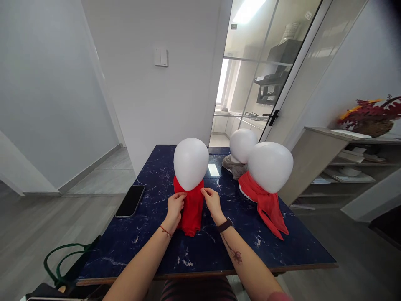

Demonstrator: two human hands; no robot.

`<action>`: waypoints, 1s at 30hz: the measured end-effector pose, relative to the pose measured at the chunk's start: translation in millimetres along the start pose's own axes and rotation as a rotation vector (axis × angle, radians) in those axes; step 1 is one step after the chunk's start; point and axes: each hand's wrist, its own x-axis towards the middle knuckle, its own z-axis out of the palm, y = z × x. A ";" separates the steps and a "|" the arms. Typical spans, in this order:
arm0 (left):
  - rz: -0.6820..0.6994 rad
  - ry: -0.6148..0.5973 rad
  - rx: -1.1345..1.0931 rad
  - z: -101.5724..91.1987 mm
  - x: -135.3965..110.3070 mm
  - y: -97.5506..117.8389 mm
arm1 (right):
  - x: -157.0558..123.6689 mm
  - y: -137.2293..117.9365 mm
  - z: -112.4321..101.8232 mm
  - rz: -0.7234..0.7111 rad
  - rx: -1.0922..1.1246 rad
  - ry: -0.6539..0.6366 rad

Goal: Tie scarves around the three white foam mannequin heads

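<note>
A smooth white mannequin head (191, 163) stands upright in front of me, with a bright red scarf (191, 213) around its base and hanging down over the table toward me. My left hand (176, 205) pinches the scarf on its left side, just below the head. On the other side, my right hand (213, 201) pinches the scarf's right edge between thumb and fingers. To the right, a second white head (271, 167) leans to one side, wearing a lighter red scarf (261, 196) with its ends trailing. Behind it is a third white head (243, 145) with a grey scarf (234, 167).
All of this rests on a dark blue marbled table (150, 246). A black phone (130, 201) lies near its left edge. Beside the table at lower left is a bag with green handles (59, 261). A shelf (341, 161) stands right, near a glass door (250, 83).
</note>
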 end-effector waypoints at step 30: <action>0.630 0.058 0.810 -100.2 -116.2 -51.6 | -177.8 41.4 -89.3 -0.507 -0.725 0.098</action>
